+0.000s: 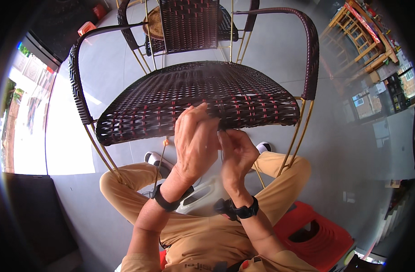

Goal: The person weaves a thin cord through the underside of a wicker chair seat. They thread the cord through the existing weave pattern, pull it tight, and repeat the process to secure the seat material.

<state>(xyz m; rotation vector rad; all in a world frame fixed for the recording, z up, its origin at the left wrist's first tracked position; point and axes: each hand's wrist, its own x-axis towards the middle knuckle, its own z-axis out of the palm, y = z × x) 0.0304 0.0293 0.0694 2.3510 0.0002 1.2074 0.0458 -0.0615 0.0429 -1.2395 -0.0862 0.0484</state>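
Note:
A dark brown woven chair (pixel 203 90) with red strands in its weave faces me, its front seat edge close to my hands. My left hand (pixel 194 140) rests against the middle of that edge, back of the hand up and fingers bent together. Just beside it and a little lower, my right hand (pixel 237 152) has its thumb pressed to curled fingers in a pinch under the rim. The fingertips of both hands meet at a dark spot of the weave. Anything held there is hidden or blurred into the dark strands. Both wrists wear black bands.
Gold metal legs (pixel 299 131) carry the chair on both sides, near my knees. Behind it stands a second woven chair (pixel 189 27). A red plastic stool (pixel 323 235) is at my lower right, and a white plastic piece (pixel 198 197) lies between my legs. Wooden furniture (pixel 359 38) is at far right.

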